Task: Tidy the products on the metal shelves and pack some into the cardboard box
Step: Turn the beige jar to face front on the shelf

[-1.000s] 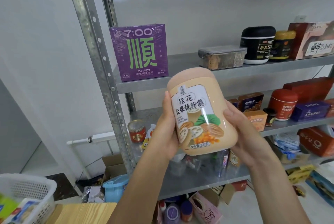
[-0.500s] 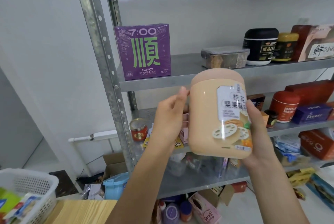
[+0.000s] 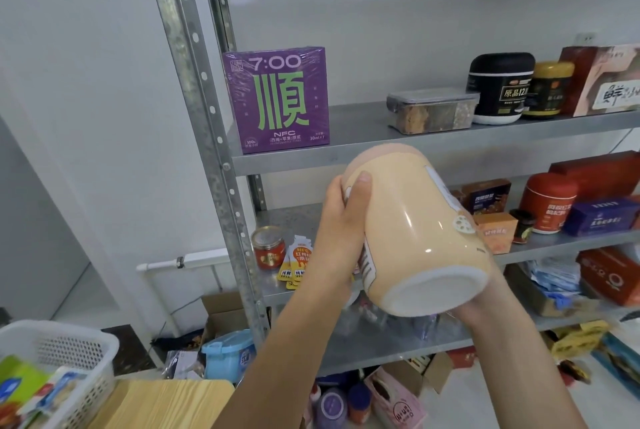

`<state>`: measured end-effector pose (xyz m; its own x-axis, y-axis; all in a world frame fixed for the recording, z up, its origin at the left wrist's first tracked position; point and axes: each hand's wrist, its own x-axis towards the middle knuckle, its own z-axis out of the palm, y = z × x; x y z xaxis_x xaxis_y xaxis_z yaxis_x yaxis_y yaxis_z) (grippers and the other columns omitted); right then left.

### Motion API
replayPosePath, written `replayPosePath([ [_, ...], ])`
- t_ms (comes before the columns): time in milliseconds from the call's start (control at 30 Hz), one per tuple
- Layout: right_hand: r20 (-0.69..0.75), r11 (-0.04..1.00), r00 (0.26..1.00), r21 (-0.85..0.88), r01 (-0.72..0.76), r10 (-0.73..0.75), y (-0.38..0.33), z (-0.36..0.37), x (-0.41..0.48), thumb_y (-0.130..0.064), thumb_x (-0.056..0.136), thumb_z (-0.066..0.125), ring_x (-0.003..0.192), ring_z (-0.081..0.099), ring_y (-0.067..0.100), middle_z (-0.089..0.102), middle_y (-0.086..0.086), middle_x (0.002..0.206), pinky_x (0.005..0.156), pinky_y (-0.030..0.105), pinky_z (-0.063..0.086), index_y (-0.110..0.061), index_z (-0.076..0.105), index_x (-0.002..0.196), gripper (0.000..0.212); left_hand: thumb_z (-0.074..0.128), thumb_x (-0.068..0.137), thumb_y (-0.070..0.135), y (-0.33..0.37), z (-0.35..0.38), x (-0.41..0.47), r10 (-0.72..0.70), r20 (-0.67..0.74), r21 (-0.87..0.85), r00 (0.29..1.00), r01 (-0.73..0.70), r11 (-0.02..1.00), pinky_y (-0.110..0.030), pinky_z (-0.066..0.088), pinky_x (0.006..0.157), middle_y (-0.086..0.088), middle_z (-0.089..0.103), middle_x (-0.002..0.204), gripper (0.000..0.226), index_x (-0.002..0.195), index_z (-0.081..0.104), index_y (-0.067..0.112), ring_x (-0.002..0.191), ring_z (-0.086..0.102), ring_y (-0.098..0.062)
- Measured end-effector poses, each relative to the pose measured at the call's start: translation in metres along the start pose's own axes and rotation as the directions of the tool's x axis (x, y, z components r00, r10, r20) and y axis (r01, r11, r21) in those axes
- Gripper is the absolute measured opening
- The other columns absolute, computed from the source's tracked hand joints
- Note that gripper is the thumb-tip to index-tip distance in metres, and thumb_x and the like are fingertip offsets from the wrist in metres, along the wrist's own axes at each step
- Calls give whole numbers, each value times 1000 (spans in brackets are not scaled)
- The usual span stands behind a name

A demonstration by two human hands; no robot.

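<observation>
The peach jar hangs before the metal shelves, tipped so its white base faces the camera, lid end near a shelf edge. Its glossy wall could slip from the 2 hands and drop. The left hand curls thumb and fingers round the lid end; the right hand props the base from beneath, its fingers hidden, so I cannot tell their grip.

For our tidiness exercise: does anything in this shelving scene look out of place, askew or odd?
The peach plastic jar is tipped nearly onto its side, white base towards the camera, held between the left hand and right hand. On the middle metal shelf, orange-and-white sachets lie in a loose heap beside the red tin.
</observation>
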<state>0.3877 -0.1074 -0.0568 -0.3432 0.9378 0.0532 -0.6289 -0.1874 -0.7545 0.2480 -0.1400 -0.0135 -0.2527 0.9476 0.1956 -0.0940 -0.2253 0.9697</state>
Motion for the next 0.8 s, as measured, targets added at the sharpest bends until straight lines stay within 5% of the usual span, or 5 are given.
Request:
replayPosePath([
  [200,138,982,981,-147,-118,138,-16,6,-6,-59,81,43,68,72,19,74,10,80,52,29,57,-22,80,77,53,64,90,40,1,1,-6,113,-125,-19,986,-116,993,-29,59,77,5,50,131,37,123,48,39,108,61,-14],
  [333,204,998,977,9,-62,59,-16,6,-11,-47,81,51,76,72,22,73,10,90,58,32,59,-18,76,97,41,63,88,49,5,6,-9,97,-86,-20,992,-99,995,-39,59,84,2,48,135,38,123,49,43,111,61,-18],
  [500,168,986,984,162,30,-58,-2,-13,-11,-45,101,-1,132,43,39,48,28,139,111,47,30,4,39,141,75,59,95,35,7,3,-13,26,20,-230,999,-21,973,-27,58,74,4,59,133,39,134,53,39,102,69,-11],
  [700,87,984,982,82,160,-167,-5,-7,-7,-44,86,51,85,71,23,71,8,97,63,36,59,-18,68,105,36,58,95,29,-5,-4,-25,-10,80,21,997,8,1000,-11,52,60,12,64,116,29,123,55,34,85,69,3],
  [800,135,944,958,-184,274,-251,-4,-8,-8,-49,54,84,93,70,23,70,9,109,68,36,59,-20,57,124,80,72,83,45,-5,-6,-29,7,217,108,976,-31,994,-16,55,71,23,69,104,48,124,49,38,94,67,4],
])
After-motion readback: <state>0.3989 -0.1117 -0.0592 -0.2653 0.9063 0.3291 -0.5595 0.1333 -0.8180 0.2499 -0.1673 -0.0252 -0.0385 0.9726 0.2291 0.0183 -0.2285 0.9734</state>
